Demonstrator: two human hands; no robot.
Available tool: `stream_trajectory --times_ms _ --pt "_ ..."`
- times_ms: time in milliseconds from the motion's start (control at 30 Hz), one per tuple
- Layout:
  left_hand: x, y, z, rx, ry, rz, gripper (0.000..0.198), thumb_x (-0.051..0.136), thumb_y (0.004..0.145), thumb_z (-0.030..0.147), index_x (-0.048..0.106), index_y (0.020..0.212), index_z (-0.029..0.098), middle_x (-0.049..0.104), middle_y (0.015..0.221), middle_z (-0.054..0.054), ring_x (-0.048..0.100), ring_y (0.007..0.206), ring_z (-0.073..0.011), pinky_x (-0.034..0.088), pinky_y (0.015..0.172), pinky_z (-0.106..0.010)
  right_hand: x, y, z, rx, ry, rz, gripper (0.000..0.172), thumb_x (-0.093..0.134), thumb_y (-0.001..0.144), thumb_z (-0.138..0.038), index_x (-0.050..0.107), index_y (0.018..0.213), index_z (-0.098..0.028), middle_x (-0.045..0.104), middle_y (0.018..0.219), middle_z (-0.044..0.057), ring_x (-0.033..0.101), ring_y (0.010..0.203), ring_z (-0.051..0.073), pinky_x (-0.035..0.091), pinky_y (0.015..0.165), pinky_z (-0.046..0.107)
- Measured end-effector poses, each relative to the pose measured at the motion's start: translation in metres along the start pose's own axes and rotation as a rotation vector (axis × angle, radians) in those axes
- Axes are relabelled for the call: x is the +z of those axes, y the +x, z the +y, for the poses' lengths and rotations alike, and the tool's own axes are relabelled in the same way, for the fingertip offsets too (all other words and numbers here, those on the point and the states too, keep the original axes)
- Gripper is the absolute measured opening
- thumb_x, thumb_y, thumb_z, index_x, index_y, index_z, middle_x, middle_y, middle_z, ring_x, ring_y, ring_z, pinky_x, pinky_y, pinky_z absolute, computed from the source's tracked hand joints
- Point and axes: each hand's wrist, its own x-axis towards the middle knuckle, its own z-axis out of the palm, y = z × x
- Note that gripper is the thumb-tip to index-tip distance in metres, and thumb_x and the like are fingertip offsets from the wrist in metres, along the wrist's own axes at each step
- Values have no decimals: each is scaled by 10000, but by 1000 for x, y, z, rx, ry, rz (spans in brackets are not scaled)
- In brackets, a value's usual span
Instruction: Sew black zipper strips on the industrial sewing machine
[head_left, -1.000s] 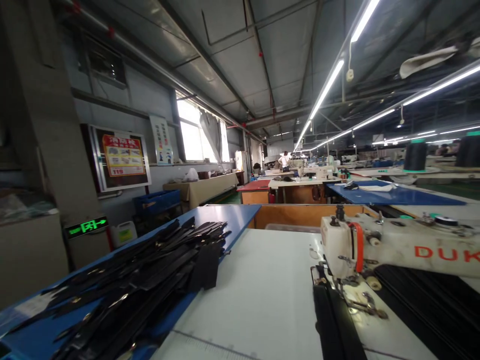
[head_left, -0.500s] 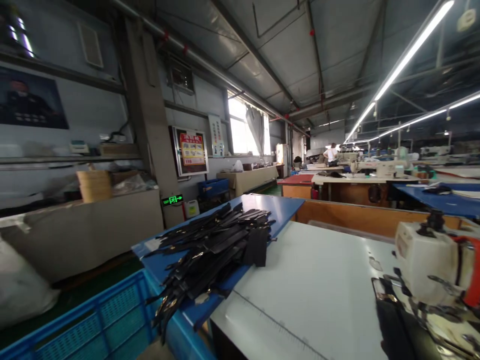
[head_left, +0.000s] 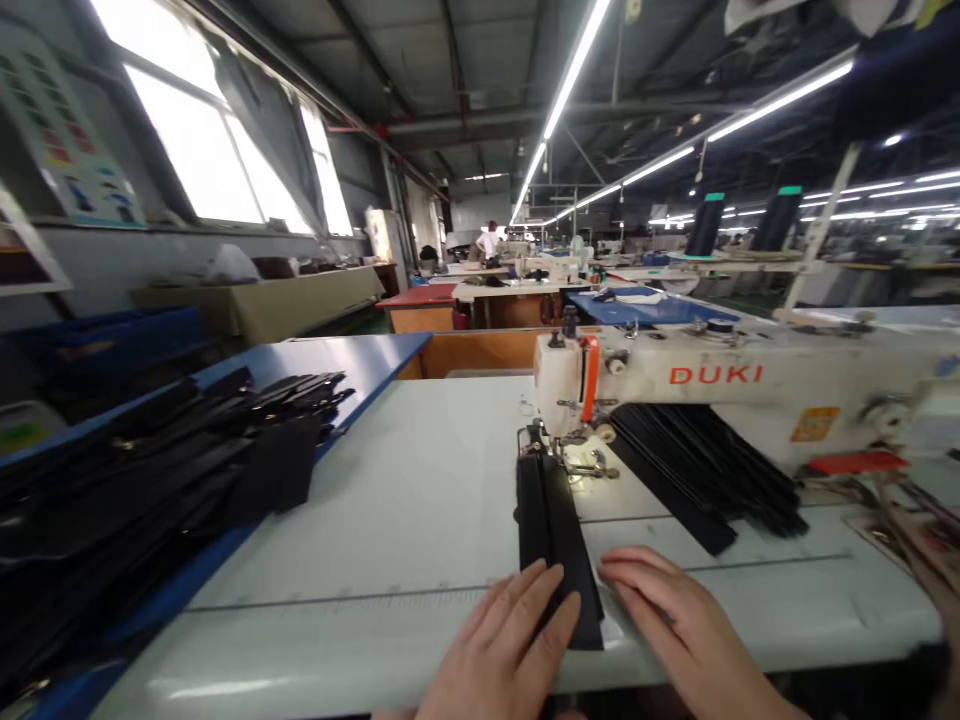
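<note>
Running lengthwise from the person's side of the bench [head_left: 435, 460] towards the sewing machine [head_left: 637, 365], the black strip [head_left: 561, 530] lies between the two hands, and its line is what matters most here. Its long axis slants a little: the near end sits slightly to the right, close to the bench's front edge, and the far end reaches the needle area, though whether it is pinned under the presser foot cannot be made out. The left hand [head_left: 506, 640] is the nearer, open and palm down, with its fingers extended over the strip's left side near that front end; they lie across it and do not close round it. The right hand [head_left: 679, 620] is also open and holds nothing visible, its fingertips just beside the strip's right edge; whether they touch is unclear. From this hand, the strip lies to the left. A sheaf of black strips [head_left: 690, 470] rests apart under the machine's arm, beyond the right hand.
</note>
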Motion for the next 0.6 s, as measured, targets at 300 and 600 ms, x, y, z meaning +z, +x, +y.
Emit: stream_trajectory --times_ms 300,600 --pt "16 22 -6 155 9 -75 298 364 970 112 632 1101 101 708 1076 -109 674 1017 -207 575 867 -318 -4 4 -12 -45 55 -47 283 452 939 -86 675 1076 -194 655 1092 90 607 998 194 508 876 329" --pt "39 2 -17 242 -4 121 376 293 1022 130 667 1057 108 699 1055 -89 638 1065 -175 523 916 -242 -16 -1 -7 -200 0 -161 262 462 902 -46 647 1055 -151 636 1026 97 542 959 207 484 847 340"
